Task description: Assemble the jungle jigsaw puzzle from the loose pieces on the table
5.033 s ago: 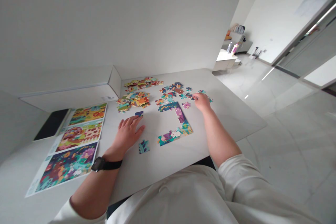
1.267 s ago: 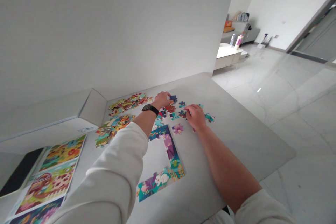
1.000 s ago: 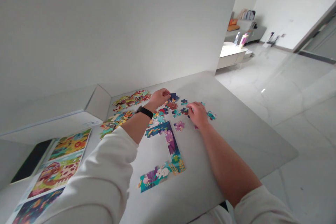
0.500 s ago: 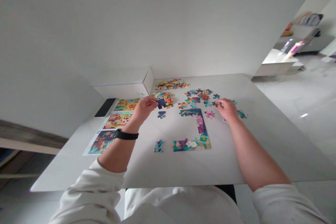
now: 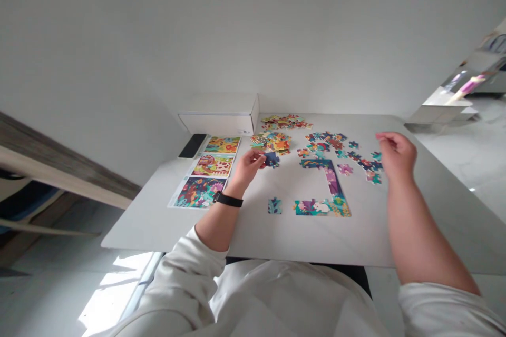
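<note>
Your left hand [image 5: 248,166] pinches a dark blue piece [image 5: 272,158], mid-placement; your right hand [image 5: 396,154] hovers half-curled, grip unclear; next likely calls for turning it to fit the joined frame [image 5: 333,185] between them.

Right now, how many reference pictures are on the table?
3, in a column left of the left hand: yellow picture farthest, beside the phone; red picture in the middle; dark picture nearest. None seems hidden.

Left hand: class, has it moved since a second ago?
Yes. The left hand, holding a dark blue piece, has come left, from beyond the joined puzzle corner to the orange pile.
</note>
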Demonstrator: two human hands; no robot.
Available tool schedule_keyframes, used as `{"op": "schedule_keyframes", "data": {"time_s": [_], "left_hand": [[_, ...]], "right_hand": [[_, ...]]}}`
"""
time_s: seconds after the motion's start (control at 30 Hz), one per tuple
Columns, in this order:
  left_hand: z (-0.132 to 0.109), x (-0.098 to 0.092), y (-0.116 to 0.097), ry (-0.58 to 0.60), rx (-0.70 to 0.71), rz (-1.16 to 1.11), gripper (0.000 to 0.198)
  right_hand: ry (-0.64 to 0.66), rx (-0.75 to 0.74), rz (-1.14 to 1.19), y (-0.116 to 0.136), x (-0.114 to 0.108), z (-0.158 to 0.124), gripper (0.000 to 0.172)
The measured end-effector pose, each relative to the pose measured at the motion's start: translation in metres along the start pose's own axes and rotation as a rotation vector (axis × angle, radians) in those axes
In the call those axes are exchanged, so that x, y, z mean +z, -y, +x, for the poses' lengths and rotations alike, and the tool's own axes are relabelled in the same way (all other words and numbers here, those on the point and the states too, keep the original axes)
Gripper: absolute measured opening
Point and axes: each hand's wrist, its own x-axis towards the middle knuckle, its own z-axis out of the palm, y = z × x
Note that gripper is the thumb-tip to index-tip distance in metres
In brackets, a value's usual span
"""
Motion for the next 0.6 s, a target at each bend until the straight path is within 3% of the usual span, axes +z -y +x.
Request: {"op": "schedule_keyframes", "data": {"time_s": [0.07, 0.27, 0.4, 0.6], "left_hand": [[0.003, -0.003, 0.000, -0.013, -0.006, 0.017, 0.048], [0.011, -0.012, 0.009, -0.111, -0.023, 0.152, 0.036], [0.017, -0.019, 0.018, -0.165, -0.098, 0.329, 0.030], [0.019, -0.023, 0.014, -0.141, -0.073, 0.734, 0.030]], "right_hand": [[0.071, -0.025, 0.042, 0.024, 0.013, -0.005, 0.024], [0.505, -0.216, 0.052, 0.072, 0.064, -0.042, 0.024], [0.607, -0.256, 0.056, 0.070, 0.078, -0.063, 0.024], [0.611, -0.244, 0.010, 0.050, 0.075, -0.073, 0.022]]}}
